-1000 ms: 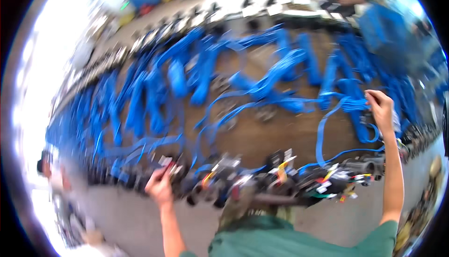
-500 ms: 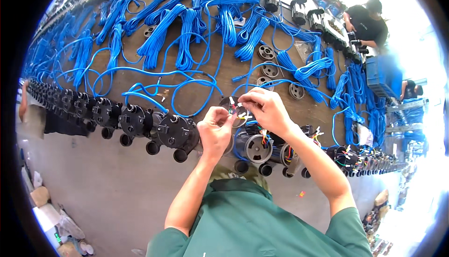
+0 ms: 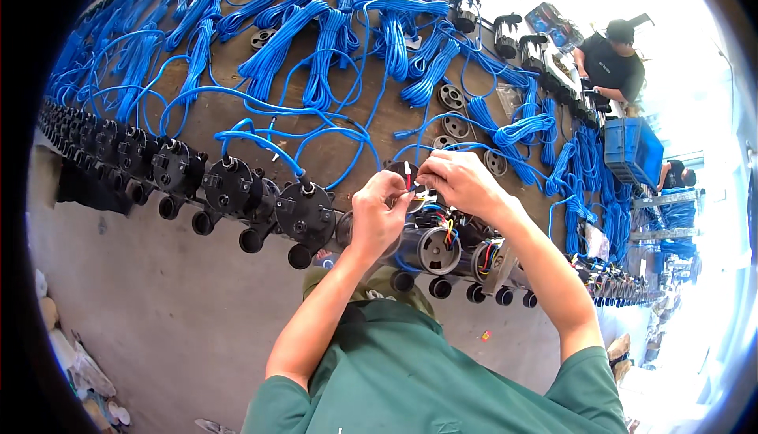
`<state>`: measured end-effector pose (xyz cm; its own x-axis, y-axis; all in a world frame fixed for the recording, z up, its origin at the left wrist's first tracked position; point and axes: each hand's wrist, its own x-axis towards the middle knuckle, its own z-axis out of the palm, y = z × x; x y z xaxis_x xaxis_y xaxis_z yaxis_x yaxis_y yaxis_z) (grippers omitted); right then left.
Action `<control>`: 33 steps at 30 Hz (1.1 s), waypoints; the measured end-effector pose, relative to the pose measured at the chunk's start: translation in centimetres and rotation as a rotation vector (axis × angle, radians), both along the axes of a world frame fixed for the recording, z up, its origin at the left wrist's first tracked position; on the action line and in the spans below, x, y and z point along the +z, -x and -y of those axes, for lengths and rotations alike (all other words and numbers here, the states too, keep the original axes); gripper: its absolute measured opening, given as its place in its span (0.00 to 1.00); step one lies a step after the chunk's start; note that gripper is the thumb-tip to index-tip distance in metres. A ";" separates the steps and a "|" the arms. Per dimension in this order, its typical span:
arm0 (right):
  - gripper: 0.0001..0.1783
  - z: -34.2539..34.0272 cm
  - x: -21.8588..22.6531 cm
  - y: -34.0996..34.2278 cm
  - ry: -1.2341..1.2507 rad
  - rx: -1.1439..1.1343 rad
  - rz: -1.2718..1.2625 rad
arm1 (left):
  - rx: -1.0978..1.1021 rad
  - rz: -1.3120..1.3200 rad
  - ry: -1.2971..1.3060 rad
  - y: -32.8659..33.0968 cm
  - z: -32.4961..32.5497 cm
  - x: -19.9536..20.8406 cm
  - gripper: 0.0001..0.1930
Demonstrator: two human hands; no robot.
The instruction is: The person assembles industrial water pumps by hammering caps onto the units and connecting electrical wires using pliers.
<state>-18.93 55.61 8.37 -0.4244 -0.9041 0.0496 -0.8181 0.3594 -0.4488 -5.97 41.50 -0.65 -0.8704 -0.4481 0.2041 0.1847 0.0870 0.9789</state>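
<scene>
My left hand (image 3: 377, 217) is closed in a pinch on thin coloured wires (image 3: 409, 181), a red one among them with a white tip standing up. Close against it, my right hand (image 3: 464, 184) pinches the same bundle from the other side, its fingertips nearly touching the left ones. A dark round cap (image 3: 395, 167) shows partly behind the fingers. Just below the hands lies a cylindrical motor housing (image 3: 437, 251), its slotted round end facing me and coloured wires (image 3: 450, 229) sticking out. What exactly sits between the fingertips is too small to make out.
Left of my hands runs a row of black-capped cylinders (image 3: 305, 215) along the table edge. Bundled blue cables (image 3: 320, 63) cover the brown table (image 3: 237, 122). Metal rings (image 3: 455, 125) lie beyond my right hand. A blue crate (image 3: 632, 150) and another person (image 3: 612, 61) are at far right.
The wires between my fingers now stand more upright, the white tip and red wire showing clearly. My left hand has shifted slightly right, and the whole view has tilted a little.
</scene>
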 end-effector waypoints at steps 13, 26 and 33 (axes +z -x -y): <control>0.16 1.6 -0.7 -0.8 -0.391 0.016 -0.009 | 0.026 -0.063 0.132 0.2 -0.8 -1.7 0.08; 0.24 -1.6 -2.8 1.1 0.094 -0.343 0.127 | -0.098 0.067 -0.177 0.5 -0.4 -0.9 0.10; 0.10 -2.9 -0.7 -1.5 0.163 -0.547 0.916 | -0.088 0.094 -0.138 0.5 -0.3 -1.2 0.06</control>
